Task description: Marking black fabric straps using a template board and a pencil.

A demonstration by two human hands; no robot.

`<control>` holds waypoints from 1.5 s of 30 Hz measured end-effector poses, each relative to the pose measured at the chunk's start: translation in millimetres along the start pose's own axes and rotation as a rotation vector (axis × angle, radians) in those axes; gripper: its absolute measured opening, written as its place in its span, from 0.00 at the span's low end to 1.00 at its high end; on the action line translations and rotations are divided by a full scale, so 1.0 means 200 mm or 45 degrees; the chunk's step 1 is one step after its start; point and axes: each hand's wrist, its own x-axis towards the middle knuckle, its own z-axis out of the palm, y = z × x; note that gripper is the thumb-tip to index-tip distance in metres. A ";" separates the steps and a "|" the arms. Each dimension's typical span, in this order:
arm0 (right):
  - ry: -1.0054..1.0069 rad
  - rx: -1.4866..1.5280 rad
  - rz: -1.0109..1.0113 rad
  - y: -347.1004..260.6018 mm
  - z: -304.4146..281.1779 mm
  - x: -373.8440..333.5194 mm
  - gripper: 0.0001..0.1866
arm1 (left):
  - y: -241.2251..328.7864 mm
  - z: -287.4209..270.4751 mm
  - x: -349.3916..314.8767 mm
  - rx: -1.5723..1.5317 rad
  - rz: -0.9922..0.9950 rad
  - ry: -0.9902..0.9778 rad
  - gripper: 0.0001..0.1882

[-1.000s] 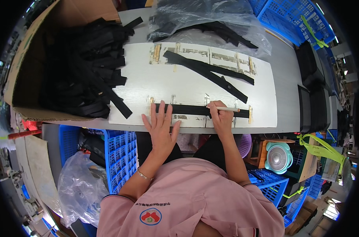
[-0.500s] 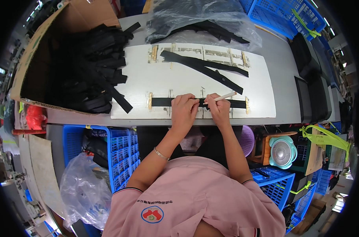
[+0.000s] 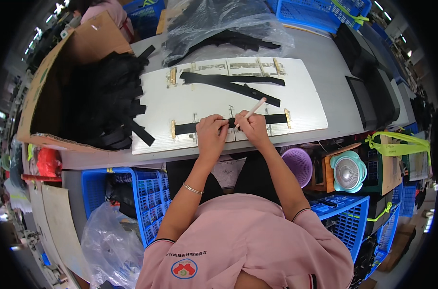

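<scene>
A black fabric strip (image 3: 185, 128) lies flat along the near side of a white board (image 3: 303, 96), between two tan end pieces. My left hand (image 3: 212, 137) presses on the strip's middle, its thumb and fingers closed together at the edge. Just to its right, my right hand (image 3: 251, 129) grips a slim whitish pen (image 3: 255, 108), tilted with its upper end leaning right. The pen's tip is down at the strip, too small to see clearly. Farther up the board rest two loose black strips (image 3: 262, 94), crossing near their left ends.
A cardboard box (image 3: 29, 106) full of black strips (image 3: 103, 96) stands at the left. Clear plastic (image 3: 219, 21) covers more black material at the back. Black cases (image 3: 363, 98) sit on the right. Blue crates (image 3: 154, 197) and a small teal fan (image 3: 350, 172) are below the table.
The pen stands steeper than before in my right hand. Both hands remain at the middle of the strip. The whole view has shifted and turned slightly, bringing a person's pink sleeve in at the top left.
</scene>
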 end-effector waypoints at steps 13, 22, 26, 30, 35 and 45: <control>0.323 0.076 0.123 0.15 -0.45 -0.02 0.16 | 0.04 0.05 0.01 0.055 0.000 0.051 0.05; 0.320 -0.114 0.192 0.14 -0.43 -0.02 0.14 | 0.27 0.38 0.11 -0.146 0.152 -0.119 0.06; 0.340 -0.194 0.152 0.17 -0.44 -0.03 0.16 | 0.26 0.43 0.10 -0.081 0.165 -0.153 0.07; 0.325 -0.221 0.159 0.13 -0.43 -0.03 0.15 | 0.26 0.42 0.10 -0.095 0.165 -0.143 0.07; 0.321 -0.285 0.147 0.12 -0.44 -0.03 0.14 | 0.27 0.41 0.10 -0.111 0.167 -0.140 0.07; 0.220 -0.028 0.215 0.13 -0.45 -0.07 0.15 | 0.25 0.40 0.10 -0.104 0.151 -0.157 0.07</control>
